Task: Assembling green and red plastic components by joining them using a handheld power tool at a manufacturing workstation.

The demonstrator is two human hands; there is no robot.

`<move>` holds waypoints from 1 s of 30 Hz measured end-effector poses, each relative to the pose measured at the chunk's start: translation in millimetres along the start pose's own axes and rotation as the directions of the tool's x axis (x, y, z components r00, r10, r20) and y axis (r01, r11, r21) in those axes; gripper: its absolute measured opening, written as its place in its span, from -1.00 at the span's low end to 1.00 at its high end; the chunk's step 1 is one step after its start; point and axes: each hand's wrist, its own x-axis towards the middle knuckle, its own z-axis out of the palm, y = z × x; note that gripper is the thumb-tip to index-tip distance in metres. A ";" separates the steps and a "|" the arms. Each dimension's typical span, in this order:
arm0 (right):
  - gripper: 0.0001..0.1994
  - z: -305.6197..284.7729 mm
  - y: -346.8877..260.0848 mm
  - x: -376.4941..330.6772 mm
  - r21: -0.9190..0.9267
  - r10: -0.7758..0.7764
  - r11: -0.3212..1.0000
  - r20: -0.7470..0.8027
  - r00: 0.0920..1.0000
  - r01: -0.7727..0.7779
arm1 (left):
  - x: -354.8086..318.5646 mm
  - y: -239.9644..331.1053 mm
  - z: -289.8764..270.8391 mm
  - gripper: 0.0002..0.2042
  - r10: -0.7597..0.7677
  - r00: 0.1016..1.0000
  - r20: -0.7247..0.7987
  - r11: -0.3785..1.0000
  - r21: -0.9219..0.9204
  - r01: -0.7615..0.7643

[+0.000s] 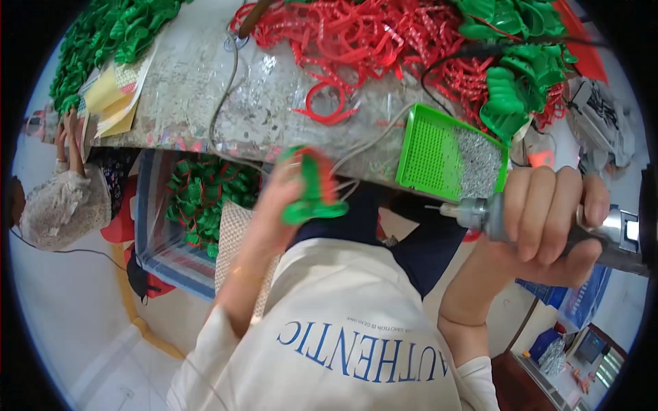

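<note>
My left hand (277,195) is closed around a green plastic piece with a red strip along it (319,195), held over my lap and blurred by motion. My right hand (548,216) grips a grey power screwdriver (473,214), its thin bit pointing left toward the green piece, with a gap between them. Just beyond the bit, a bright green tray (428,154) sits at the table edge. Small silvery screws (480,164) are heaped in its right part.
Red perforated straps (370,41) pile up at the back of the worn table (178,89). Green molded parts (507,103) lie at the right and far left. Below, a lined bin (154,236) contains green-and-red pieces (205,198). Another person (65,198) works at left. Cables cross the tabletop.
</note>
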 end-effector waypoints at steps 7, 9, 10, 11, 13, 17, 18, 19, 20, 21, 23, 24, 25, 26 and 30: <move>-0.52 -35.0 5.7 -17.9 -0.437 -0.020 0.881 -0.423 0.906 -0.185 | -84.3 20.1 -195.4 -0.43 0.229 0.684 -0.693 0.967 0.080 -0.242; -0.49 -38.1 6.7 -15.1 -0.483 -0.064 0.854 -0.466 0.883 -0.193 | -87.3 -4.3 -254.3 -0.41 0.193 0.680 -0.707 0.977 0.078 -0.196; -0.45 -41.5 7.8 -14.8 -0.508 -0.089 0.834 -0.512 0.854 -0.217 | -86.9 -14.7 -272.7 -0.38 0.205 0.626 -0.753 0.978 0.143 -0.149; -0.44 -49.6 4.2 -18.9 -0.607 -0.093 0.757 -0.467 0.880 -0.242 | -85.9 -18.2 -278.0 -0.35 0.224 0.570 -0.791 0.974 0.209 -0.093; -0.43 -59.1 0.1 -31.4 -0.666 -0.168 0.700 -0.505 0.846 -0.258 | -76.5 -22.3 -271.6 -0.33 0.298 0.463 -0.835 0.932 0.360 0.050; -0.48 -80.8 -15.4 -34.5 -0.765 -0.344 0.590 -0.527 0.777 -0.257 | -45.7 -22.5 -243.8 -0.46 0.571 0.397 -0.719 0.769 0.637 0.046; -0.51 -88.7 -18.7 -32.7 -0.782 -0.407 0.549 -0.557 0.724 -0.294 | -39.3 -21.0 -219.3 -0.52 0.630 0.397 -0.668 0.733 0.680 -0.017; -0.60 -101.8 -20.8 -30.9 -0.812 -0.413 0.439 -0.563 0.716 -0.385 | -30.4 -19.7 -195.7 -0.66 0.667 0.367 -0.649 0.709 0.704 -0.043; -0.67 -122.4 -19.8 -29.5 -0.820 -0.393 0.225 -0.571 0.721 -0.527 | -27.6 -22.2 -187.2 -0.66 0.667 0.369 -0.647 0.708 0.705 -0.046; -0.69 -147.5 -17.9 -33.1 -0.811 -0.319 0.124 -0.578 0.751 -0.572 | -21.9 -24.2 -180.9 -0.67 0.694 0.403 -0.596 0.683 0.723 -0.108; -0.69 -185.9 -12.1 -38.7 -0.795 -0.237 0.020 -0.593 0.770 -0.606 | -17.0 -27.2 -158.6 -0.71 0.730 0.433 -0.529 0.651 0.731 -0.205; -0.67 -199.6 -10.2 -39.6 -0.842 -0.173 -0.268 -0.436 0.883 -0.468 | -13.9 -28.0 -145.2 -0.71 0.731 0.436 -0.525 0.648 0.733 -0.205; -0.64 -208.7 -6.8 -39.1 -0.808 -0.055 -0.523 -0.285 0.957 -0.270 | -11.5 -30.1 -133.7 -0.73 0.740 0.452 -0.498 0.647 0.711 -0.275; -0.64 -217.4 -2.3 -38.7 -0.808 -0.058 -0.523 -0.284 0.957 -0.272 | -9.7 -32.7 -123.5 -0.74 0.750 0.465 -0.471 0.643 0.684 -0.344; -0.59 -239.1 8.6 -41.2 -0.677 0.022 -0.725 -0.213 0.977 -0.131 | -9.8 -44.8 -86.5 -0.75 0.682 0.609 -0.405 0.693 0.624 -0.361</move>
